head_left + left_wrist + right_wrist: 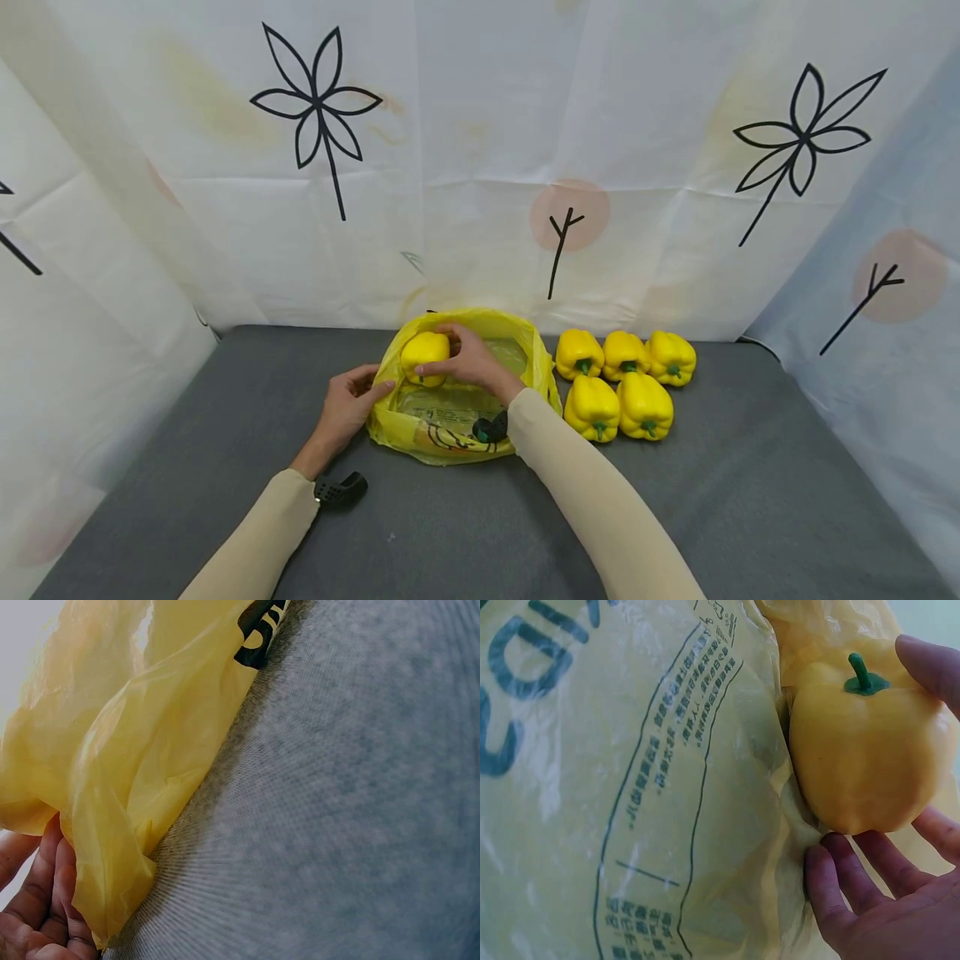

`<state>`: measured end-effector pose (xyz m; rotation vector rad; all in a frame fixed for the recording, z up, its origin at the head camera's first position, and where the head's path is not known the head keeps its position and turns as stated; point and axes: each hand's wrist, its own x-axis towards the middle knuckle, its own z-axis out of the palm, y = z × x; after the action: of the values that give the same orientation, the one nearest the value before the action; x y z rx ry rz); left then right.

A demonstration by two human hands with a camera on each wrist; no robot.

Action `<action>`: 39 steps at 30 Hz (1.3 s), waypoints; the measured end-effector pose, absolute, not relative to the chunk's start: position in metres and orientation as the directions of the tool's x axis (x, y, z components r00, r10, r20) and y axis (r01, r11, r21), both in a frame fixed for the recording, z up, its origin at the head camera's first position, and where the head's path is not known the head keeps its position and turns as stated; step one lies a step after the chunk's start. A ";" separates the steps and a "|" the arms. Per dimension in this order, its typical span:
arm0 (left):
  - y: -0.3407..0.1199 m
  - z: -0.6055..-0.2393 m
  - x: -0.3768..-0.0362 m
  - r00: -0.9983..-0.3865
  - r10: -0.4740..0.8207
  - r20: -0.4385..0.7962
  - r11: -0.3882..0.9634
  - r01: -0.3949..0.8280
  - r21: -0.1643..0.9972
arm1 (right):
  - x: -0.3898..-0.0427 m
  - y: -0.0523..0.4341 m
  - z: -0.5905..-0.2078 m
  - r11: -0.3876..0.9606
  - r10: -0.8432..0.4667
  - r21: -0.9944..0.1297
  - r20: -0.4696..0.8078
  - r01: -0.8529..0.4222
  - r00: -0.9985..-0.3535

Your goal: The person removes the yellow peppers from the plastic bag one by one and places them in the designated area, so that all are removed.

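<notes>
A yellow plastic bag [450, 454] lies wide open on the grey surface, its printed inside facing up. My right hand [474, 360] reaches into it and grips a yellow bell pepper [424, 358] near the bag's left wall. In the right wrist view the bell pepper [870, 757] stands with its green stem up, thumb at its top side and fingers under its lower side. My left hand [351, 404] holds the bag's left rim between thumb and fingers. Seen from the left wrist, the fingers [45, 892] are partly hidden by the folded yellow plastic [112, 847].
Right of the bag, several yellow bell peppers [592, 408] stand close together in two rows. A white cloth backdrop [480, 150] with drawn flowers rises behind the grey surface [450, 533]. Black wrist cameras [341, 490] sit at both wrists.
</notes>
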<state>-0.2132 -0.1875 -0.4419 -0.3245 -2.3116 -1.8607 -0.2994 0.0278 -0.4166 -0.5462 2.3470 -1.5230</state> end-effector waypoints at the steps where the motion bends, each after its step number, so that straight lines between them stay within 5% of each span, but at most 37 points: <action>1: -0.188 -0.442 -0.213 -0.964 0.069 0.258 0.205 0.266 0.942 | -0.299 0.028 -0.416 0.370 -0.462 -0.916 -0.034 -0.158 -0.886; 21: -0.187 -0.442 -0.213 -0.966 0.061 0.253 0.201 0.260 0.944 | -0.291 0.045 -0.398 0.380 -0.461 -0.913 -0.051 -0.145 -0.886; 39: -0.187 -0.440 -0.212 -0.967 0.060 0.247 0.195 0.254 0.947 | -0.279 0.060 -0.373 0.286 -0.502 -0.931 0.057 -0.228 -0.863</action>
<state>-0.2120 -0.1865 -0.4403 -0.3052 -2.3040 -1.8755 -0.2793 0.0596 -0.3727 -0.6713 2.3093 -1.6069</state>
